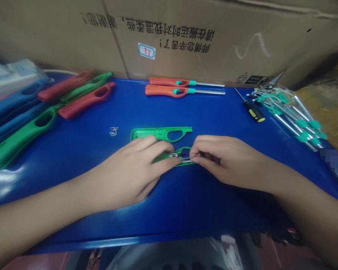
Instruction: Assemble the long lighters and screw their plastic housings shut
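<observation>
My left hand [141, 170] holds down a green lighter casing half [183, 164], its thumb and forefinger on either side of the casing. Inside that half lie a small black part and thin white wires [186, 159]. At its right end, my right hand [225, 159] is closed in a pinch where the wires run between its fingertips. The fingertips cover whatever else sits there. Just behind, a second green casing half [160, 132] lies with its hollow side up, partly hidden by my left knuckles.
Small screws [113, 131] lie left of the casings. Two orange lighters [166, 90] rest along the cardboard box [169, 37]. On the right are a screwdriver [253, 110] and metal tubes with teal parts [295, 116]. Red casings [86, 101], green and blue ones fill the left side.
</observation>
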A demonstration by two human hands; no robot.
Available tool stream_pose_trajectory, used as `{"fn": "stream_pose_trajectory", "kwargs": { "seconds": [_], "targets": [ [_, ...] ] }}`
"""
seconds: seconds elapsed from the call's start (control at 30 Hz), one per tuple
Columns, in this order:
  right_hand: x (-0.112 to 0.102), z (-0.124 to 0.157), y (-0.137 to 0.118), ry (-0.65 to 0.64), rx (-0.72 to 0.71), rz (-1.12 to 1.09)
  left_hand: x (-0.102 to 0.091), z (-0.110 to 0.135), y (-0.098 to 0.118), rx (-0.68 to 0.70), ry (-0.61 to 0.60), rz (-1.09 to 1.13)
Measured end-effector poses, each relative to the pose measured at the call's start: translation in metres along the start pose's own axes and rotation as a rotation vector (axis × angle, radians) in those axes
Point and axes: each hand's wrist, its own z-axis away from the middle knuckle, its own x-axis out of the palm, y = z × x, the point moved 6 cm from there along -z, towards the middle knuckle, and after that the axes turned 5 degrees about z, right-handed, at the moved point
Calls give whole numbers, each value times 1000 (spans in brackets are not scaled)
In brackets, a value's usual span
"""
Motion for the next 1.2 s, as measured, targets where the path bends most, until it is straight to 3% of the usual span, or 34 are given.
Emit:
{"fn": "stream_pose_trajectory", "kwargs": {
  "seconds": [0.43, 1.2],
  "targets": [
    [-3, 2, -2, -33, 16, 29, 0, 0, -1, -6, 5, 21],
    [-4, 3, -5, -15, -78, 2, 1, 1, 0, 7, -2, 1]
  ]
}}
